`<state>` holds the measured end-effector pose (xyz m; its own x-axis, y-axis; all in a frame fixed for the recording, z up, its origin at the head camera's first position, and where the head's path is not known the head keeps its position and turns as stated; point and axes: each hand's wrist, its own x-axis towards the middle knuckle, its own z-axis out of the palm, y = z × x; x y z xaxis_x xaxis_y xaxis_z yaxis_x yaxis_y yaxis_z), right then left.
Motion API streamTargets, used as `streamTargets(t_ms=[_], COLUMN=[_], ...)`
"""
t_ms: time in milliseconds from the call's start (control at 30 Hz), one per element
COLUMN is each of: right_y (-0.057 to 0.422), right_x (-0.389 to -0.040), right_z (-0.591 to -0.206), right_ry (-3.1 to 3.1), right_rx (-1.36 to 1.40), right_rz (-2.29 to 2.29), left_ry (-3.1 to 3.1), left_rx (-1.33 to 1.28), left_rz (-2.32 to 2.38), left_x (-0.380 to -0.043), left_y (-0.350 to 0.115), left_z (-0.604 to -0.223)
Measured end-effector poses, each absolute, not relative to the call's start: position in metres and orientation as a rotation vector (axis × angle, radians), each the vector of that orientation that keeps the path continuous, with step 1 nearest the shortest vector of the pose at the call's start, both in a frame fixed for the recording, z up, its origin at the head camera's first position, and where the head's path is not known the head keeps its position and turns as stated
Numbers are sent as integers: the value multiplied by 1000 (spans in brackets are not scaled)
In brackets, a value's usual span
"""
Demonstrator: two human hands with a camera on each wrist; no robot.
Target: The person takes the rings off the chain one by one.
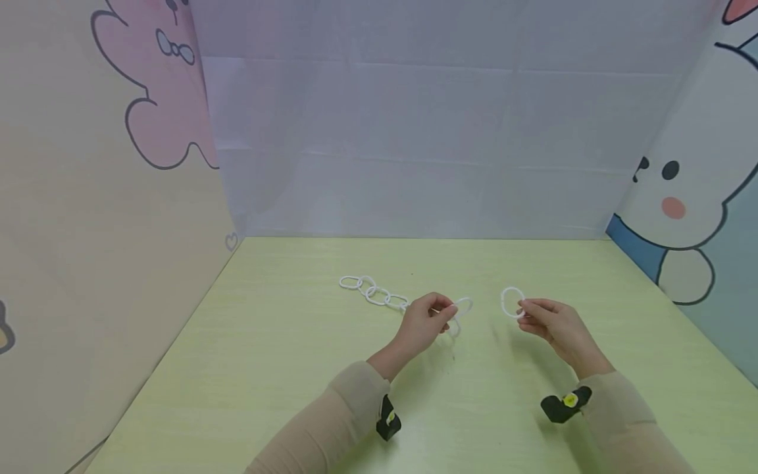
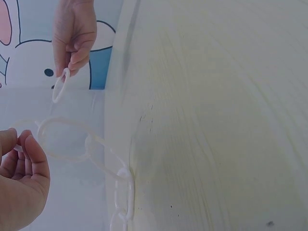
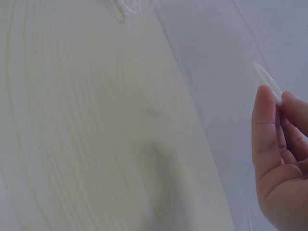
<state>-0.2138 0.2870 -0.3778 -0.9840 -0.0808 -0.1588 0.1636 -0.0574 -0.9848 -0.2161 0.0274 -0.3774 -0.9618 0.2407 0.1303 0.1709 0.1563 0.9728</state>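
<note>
The left hand (image 1: 423, 320) pinches one end of a white chain (image 1: 387, 301); the rest trails toward ten o'clock over the table (image 1: 266, 342), partly hidden behind that hand, so I can't make out how the held links join. At three o'clock from there, well apart, the right hand (image 1: 555, 326) pinches a single white ring (image 1: 503, 304), its lower part lost from the right wrist view. The sleeves (image 1: 320, 421) are cut off at six o'clock.

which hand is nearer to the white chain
Left: the left hand pinches the white chain; the right hand is apart from it, off to its right, holding a separate white ring.
</note>
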Motion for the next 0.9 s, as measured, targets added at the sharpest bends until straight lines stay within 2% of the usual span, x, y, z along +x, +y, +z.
streamTargets(t_ms=[900], right_y=[302], right_x=[-213], right_z=[-389], right_ry=[2106], right_rx=[152], right_rz=[-2077], left_ry=[2343], left_rx=[413], left_rz=[1943], left_x=[-215], left_y=[25], left_z=[-378])
